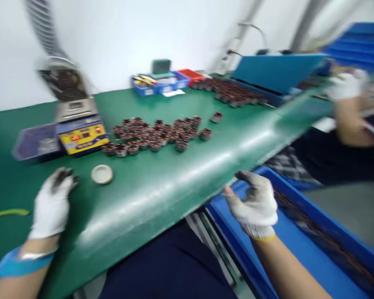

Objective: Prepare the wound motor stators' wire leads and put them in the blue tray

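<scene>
Your gloved left hand lies loosely spread and empty on the green mat, just left of the small round tin; your right hand, half-curled and empty, hangs well apart over the blue bin.

Bright, even light falls from overhead, and the white wall is close to washed out. A broad pale glare streak runs along the green bench mat. Shadows are soft and faint. Motion blur smears everything, worst on the ribbed hose and the co-worker's gloved hand. The 2 near hands, left hand and right hand, have soft edges.
</scene>
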A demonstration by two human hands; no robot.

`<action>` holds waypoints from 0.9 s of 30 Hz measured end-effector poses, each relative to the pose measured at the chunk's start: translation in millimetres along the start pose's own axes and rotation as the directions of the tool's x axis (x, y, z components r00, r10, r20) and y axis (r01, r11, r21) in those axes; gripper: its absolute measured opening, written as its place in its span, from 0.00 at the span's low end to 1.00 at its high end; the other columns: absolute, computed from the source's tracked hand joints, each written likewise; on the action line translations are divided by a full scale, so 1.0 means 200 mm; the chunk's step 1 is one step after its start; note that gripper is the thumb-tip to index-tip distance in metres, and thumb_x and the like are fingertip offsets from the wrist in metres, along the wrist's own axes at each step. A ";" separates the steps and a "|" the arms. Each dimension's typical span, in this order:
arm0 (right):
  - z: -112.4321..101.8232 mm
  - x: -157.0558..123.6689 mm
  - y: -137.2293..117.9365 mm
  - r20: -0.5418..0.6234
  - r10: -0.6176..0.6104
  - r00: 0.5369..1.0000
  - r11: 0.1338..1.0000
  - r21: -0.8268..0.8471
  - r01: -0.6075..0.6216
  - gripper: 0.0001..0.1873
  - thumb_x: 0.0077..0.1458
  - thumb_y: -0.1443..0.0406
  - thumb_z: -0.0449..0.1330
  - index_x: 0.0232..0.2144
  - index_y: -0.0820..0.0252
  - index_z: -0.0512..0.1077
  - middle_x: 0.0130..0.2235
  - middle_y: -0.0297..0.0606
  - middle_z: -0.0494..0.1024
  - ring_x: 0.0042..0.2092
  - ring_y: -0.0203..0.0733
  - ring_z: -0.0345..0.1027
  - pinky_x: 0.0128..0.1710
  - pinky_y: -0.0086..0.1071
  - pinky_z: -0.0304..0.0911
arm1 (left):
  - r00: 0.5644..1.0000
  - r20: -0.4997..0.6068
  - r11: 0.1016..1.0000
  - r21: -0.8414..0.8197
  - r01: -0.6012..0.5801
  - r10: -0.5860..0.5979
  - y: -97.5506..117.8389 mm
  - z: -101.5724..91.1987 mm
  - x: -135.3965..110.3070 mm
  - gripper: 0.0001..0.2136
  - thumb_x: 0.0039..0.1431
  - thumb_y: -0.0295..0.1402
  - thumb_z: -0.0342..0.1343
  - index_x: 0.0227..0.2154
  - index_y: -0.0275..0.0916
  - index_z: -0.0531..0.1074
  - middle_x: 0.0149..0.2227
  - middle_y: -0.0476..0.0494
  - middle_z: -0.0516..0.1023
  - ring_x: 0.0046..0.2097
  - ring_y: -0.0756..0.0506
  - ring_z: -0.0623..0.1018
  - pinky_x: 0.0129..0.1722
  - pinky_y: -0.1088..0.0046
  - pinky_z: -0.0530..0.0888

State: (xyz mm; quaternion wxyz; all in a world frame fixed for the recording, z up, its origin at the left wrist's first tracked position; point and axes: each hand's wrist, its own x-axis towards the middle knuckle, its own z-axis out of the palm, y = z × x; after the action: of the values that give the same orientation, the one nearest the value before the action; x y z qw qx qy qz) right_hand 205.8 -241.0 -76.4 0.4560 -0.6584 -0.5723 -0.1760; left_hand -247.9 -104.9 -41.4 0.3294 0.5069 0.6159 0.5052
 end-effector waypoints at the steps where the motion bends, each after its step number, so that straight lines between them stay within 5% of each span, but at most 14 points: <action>1: 0.13 0.11 -0.16 0.130 -0.140 0.982 0.984 0.125 0.124 0.30 0.53 0.54 0.66 0.56 0.58 0.67 0.47 0.48 0.76 0.47 0.55 0.73 0.48 0.49 0.70 | 0.997 -0.058 0.998 -0.057 0.040 -0.044 -0.02 -0.05 0.00 0.26 0.55 0.47 0.64 0.53 0.38 0.70 0.55 0.36 0.75 0.53 0.38 0.77 0.58 0.51 0.73; 4: 0.49 0.38 -0.66 0.299 -0.503 0.811 0.848 0.352 0.396 0.35 0.57 0.57 0.62 0.63 0.60 0.60 0.51 0.49 0.75 0.51 0.54 0.71 0.51 0.47 0.68 | 0.992 -0.088 0.972 -0.224 0.074 -0.096 -0.06 -0.07 0.02 0.33 0.46 0.49 0.68 0.53 0.38 0.70 0.57 0.33 0.74 0.58 0.35 0.75 0.62 0.52 0.69; 7: 0.80 0.54 -1.00 0.487 -0.611 0.624 0.791 0.341 0.509 0.37 0.55 0.61 0.62 0.65 0.63 0.59 0.49 0.49 0.77 0.49 0.55 0.71 0.50 0.45 0.66 | 0.990 -0.116 0.966 -0.252 0.052 -0.083 -0.07 -0.04 0.02 0.34 0.45 0.50 0.68 0.53 0.37 0.70 0.56 0.31 0.74 0.57 0.35 0.76 0.62 0.51 0.69; 13: 1.14 0.63 -1.23 0.696 -0.614 0.371 0.712 0.287 0.640 0.37 0.54 0.63 0.63 0.65 0.65 0.62 0.51 0.51 0.77 0.55 0.57 0.68 0.56 0.46 0.59 | 0.979 -0.172 0.958 -0.282 0.053 -0.105 -0.07 -0.05 0.03 0.37 0.41 0.52 0.69 0.52 0.36 0.71 0.54 0.31 0.76 0.52 0.36 0.78 0.59 0.51 0.72; 19: 1.21 0.67 -1.25 0.779 -0.493 0.387 0.764 0.176 0.620 0.29 0.59 0.62 0.60 0.62 0.60 0.67 0.49 0.50 0.79 0.52 0.55 0.71 0.58 0.47 0.57 | 0.981 -0.173 0.972 -0.231 0.041 -0.082 -0.04 -0.08 0.03 0.34 0.43 0.52 0.68 0.50 0.36 0.72 0.52 0.32 0.77 0.51 0.36 0.78 0.58 0.52 0.72; 24: 1.05 0.67 -1.24 0.636 -0.510 0.579 0.860 0.370 0.352 0.25 0.54 0.64 0.63 0.56 0.57 0.73 0.46 0.43 0.80 0.50 0.53 0.72 0.54 0.44 0.65 | 0.956 -0.293 0.969 -0.242 -0.050 -0.024 0.05 -0.07 -0.02 0.32 0.47 0.54 0.66 0.48 0.36 0.73 0.50 0.33 0.79 0.41 0.41 0.80 0.39 0.65 0.79; 27: 0.87 0.60 -1.28 0.445 -0.632 0.634 0.719 0.644 0.264 0.26 0.54 0.66 0.62 0.56 0.57 0.72 0.49 0.41 0.79 0.53 0.51 0.70 0.58 0.45 0.64 | 0.986 -0.052 0.892 -0.435 0.123 -0.161 0.15 0.00 -0.09 0.35 0.50 0.59 0.61 0.54 0.38 0.70 0.50 0.34 0.78 0.32 0.44 0.79 0.22 0.72 0.73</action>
State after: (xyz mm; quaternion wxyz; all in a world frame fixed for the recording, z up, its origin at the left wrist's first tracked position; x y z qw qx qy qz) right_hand -45.7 -47.8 25.0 0.3316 -0.3556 -0.8671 0.1086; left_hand -234.2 -122.4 -13.9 0.4423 0.3530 0.5384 0.6244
